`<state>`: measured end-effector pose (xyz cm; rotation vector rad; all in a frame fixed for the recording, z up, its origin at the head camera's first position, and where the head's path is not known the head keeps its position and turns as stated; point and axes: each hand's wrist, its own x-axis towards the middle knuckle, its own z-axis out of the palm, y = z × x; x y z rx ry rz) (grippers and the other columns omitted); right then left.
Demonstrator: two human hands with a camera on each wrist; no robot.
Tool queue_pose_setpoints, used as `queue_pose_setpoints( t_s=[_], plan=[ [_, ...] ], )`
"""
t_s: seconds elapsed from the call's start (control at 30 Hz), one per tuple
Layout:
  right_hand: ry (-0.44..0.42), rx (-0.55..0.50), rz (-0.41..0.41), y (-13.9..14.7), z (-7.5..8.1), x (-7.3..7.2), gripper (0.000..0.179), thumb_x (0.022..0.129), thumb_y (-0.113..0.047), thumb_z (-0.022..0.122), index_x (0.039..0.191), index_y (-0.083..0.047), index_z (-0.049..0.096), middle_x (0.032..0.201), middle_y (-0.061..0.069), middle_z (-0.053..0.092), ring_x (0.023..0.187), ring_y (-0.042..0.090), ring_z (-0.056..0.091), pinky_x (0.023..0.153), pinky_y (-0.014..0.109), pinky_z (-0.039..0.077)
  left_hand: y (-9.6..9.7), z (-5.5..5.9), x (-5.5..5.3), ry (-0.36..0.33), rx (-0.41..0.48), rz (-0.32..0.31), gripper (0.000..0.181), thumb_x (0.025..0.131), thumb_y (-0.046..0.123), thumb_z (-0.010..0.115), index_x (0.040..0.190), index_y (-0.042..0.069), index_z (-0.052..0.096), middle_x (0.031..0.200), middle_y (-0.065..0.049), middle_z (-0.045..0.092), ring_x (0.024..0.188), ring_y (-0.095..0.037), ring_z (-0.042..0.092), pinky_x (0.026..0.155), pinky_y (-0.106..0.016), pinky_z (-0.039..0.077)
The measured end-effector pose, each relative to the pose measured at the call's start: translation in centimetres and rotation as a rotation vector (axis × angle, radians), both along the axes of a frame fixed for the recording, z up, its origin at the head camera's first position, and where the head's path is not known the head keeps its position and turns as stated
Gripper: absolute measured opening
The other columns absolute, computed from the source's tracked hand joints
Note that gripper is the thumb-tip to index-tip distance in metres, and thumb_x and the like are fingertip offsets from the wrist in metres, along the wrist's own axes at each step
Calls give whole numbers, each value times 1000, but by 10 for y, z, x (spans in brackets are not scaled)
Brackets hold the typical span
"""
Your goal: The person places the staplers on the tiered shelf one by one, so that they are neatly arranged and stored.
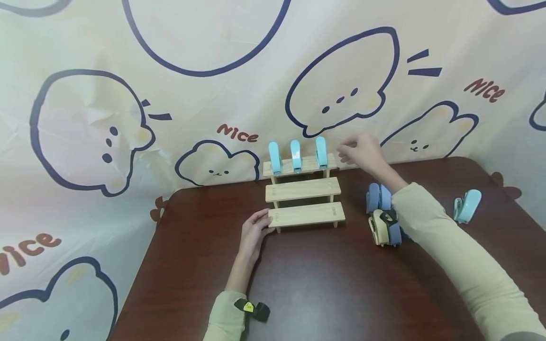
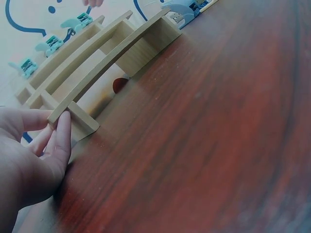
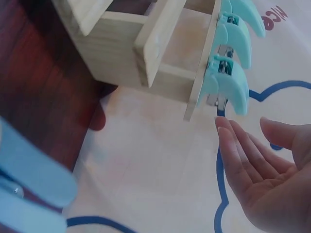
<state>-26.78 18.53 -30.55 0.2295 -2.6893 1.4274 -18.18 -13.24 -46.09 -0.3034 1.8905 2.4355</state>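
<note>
A small three-step wooden rack stands on the table. My left hand pinches the left end of its lowest step between thumb and fingers, plain in the left wrist view. Along the top step sit three light-blue spring clips: a left clip, a middle clip and a right clip. Just right of the right clip, my right hand hovers with nothing in it. In the right wrist view, that hand's fingers are extended and apart from the nearest clip.
Right of the rack, blue clips and a cream clip lie bunched, partly behind my right sleeve. Another light-blue clip lies farther right on the dark table. A printed cloth hangs behind.
</note>
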Motion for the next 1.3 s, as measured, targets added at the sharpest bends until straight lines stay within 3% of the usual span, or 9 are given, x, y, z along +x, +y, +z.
queue_pose_setpoints(
  t_s=[0.2,0.4,0.57,0.77,1.0,1.3],
  plan=[
    [-19,10,1,28,-7,17,32,105,-16,60,119,11,70,105,28,73,88,34,75,73,32,63,0,-1,1,3,6,-4,39,98,-1,65,135,-11,59,121,-18,67,89,-12,69,74,-23,58],
    [-10,-45,-59,51,-17,31,35,105,-22,62,117,10,71,104,26,74,85,28,76,71,28,62,-1,0,-1,1,9,5,38,99,0,65,135,-10,59,121,-17,67,89,-11,69,74,-22,58],
    [-26,-12,-106,68,-28,43,45,105,-36,63,118,7,72,107,23,74,88,26,76,70,23,60,-2,-1,-1,-5,7,2,39,99,-1,65,136,-10,58,123,-17,67,89,-11,69,74,-22,58],
    [-50,-23,-183,89,-39,58,49,105,-38,63,125,6,69,109,25,74,83,18,76,71,24,61,-1,-1,-1,-4,9,-4,40,99,0,65,136,-11,58,123,-17,67,89,-11,69,74,-23,58],
    [-94,12,-230,112,-51,72,58,102,-48,64,122,5,70,103,19,76,78,13,75,65,20,59,-1,-2,-3,-4,12,1,37,98,-1,65,134,-10,59,117,-13,68,87,-11,68,74,-23,58],
    [-123,74,-212,135,-68,90,59,104,-47,60,123,9,68,104,24,75,82,21,77,67,21,59,0,0,-1,0,21,4,37,98,-2,65,134,-11,59,115,-12,68,86,-11,68,73,-22,58]
  ],
)
